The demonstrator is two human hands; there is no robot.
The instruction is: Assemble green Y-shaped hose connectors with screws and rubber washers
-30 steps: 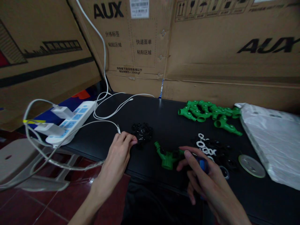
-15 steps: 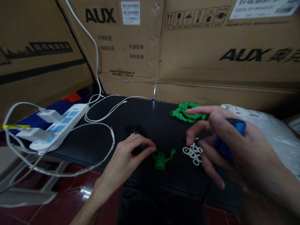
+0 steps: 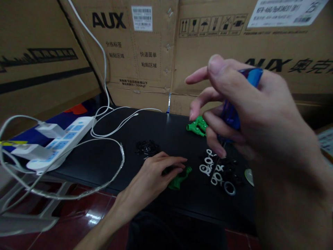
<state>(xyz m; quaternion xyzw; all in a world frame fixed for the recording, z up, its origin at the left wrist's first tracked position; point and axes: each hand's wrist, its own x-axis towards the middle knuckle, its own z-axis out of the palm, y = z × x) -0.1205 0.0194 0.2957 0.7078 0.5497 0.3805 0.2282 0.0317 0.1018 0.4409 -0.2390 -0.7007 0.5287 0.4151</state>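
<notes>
My left hand [image 3: 158, 170] is at a green plastic Y-shaped fitting [image 3: 176, 182] on the black table. Its fingertips are drawn together over the fitting's upper side; what they pinch, if anything, is hidden. A screwdriver with a translucent blue handle [image 3: 230, 114] is gripped in my right hand [image 3: 260, 104], raised to the right. Its thin shaft points down toward several white rings [image 3: 218, 177]. Left of the fitting, beyond my left hand, lies a heap of small dark screws [image 3: 147, 147].
More green fittings [image 3: 196, 126] lie at the back, partly behind my right hand. Small black parts [image 3: 232, 170] sit right of the rings. At left are a white power strip [image 3: 62, 144] and loose white cables [image 3: 122, 121]. Cardboard boxes [image 3: 145, 73] wall off the back.
My right hand has risen with the screwdriver, whose shaft now shows. My left hand has shifted right, over the fitting, uncovering more of the screw heap.
</notes>
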